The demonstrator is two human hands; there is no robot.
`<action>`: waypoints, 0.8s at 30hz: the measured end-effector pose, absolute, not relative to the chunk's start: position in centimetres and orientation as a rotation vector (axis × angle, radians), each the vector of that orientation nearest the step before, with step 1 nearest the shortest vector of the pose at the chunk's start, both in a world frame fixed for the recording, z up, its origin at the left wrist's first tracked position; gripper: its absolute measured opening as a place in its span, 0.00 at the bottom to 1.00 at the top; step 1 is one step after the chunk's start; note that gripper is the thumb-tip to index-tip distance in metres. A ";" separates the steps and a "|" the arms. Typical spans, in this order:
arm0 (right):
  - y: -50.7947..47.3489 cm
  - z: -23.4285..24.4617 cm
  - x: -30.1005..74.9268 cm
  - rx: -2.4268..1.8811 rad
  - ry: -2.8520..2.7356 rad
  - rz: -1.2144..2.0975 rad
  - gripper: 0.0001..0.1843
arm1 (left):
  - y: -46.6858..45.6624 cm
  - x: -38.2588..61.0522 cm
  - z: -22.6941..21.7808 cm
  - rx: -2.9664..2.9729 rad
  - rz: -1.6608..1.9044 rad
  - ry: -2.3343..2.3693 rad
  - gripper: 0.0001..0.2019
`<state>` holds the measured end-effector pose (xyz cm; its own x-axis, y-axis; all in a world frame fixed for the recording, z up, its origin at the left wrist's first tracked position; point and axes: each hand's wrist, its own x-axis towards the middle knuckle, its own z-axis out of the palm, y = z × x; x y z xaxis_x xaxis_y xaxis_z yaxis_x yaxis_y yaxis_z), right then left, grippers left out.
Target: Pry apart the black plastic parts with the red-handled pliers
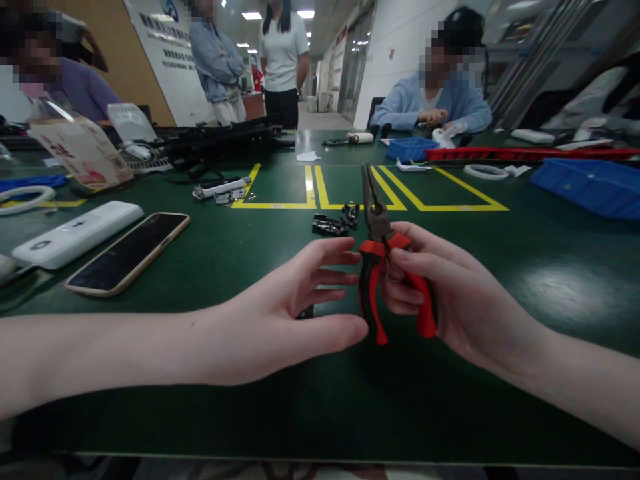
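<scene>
My right hand (445, 287) holds red-and-black pliers (379, 225) raised above the green table (250, 420), closer to its near edge than to its far one; the jaws point up and away from me, slightly parted. The fingers wrap the right handle and pass between the two grips, with the thumb near the pivot, an arrangement that probably keeps the handles spread and the tool steady. My left hand (295, 307) grips nothing: its fingers are spread beside the other handle, thumb below, as if to cup it; whether the thumb tip touches the handle I cannot tell. Black parts (333, 225) lie just beyond the hands, short of the yellow tape outlines (280, 206), a position that seems chosen for easy reach. A further dark piece (305, 312) shows behind my left hand, mostly hidden. Toward the table's left side, a phone (131, 257) lies beside a white device (83, 233), both beyond my forearm, presumably set there to leave the near edge to the hands. The tape, laid in box shapes toward the far edge, likely marks out places for sorting, while the blue bin (590, 188) on the right side presumably serves to contain loose items.
</scene>
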<state>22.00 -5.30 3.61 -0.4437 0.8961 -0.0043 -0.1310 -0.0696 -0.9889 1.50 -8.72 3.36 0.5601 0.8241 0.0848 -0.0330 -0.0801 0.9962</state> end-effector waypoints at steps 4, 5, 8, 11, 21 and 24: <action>-6.3 3.8 21.9 -0.811 -1.436 1.610 0.14 | -9.6 2.9 2.5 1.274 0.723 0.632 0.17; -6.4 3.7 21.9 -0.797 -1.461 1.630 0.15 | -9.7 3.1 2.2 1.217 0.708 0.631 0.14; -6.5 3.3 21.9 -0.762 -1.523 1.749 0.15 | -10.0 3.5 1.2 1.064 0.680 0.644 0.13; -6.4 2.9 22.1 -0.765 -1.567 1.817 0.16 | -10.5 3.4 0.8 0.988 0.654 0.649 0.15; -6.4 2.9 22.8 -0.936 -2.062 1.151 0.34 | -9.1 2.8 1.5 1.077 0.733 0.641 0.14; -6.7 2.2 22.1 -0.930 -2.052 1.205 0.42 | -8.4 3.0 2.0 1.191 0.724 0.636 0.12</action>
<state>22.09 -6.69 2.19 -0.5899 0.7970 0.1298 0.2749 0.3494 -0.8958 2.96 -8.41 2.00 0.6193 0.7827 -0.0616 -0.1618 0.2041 0.9655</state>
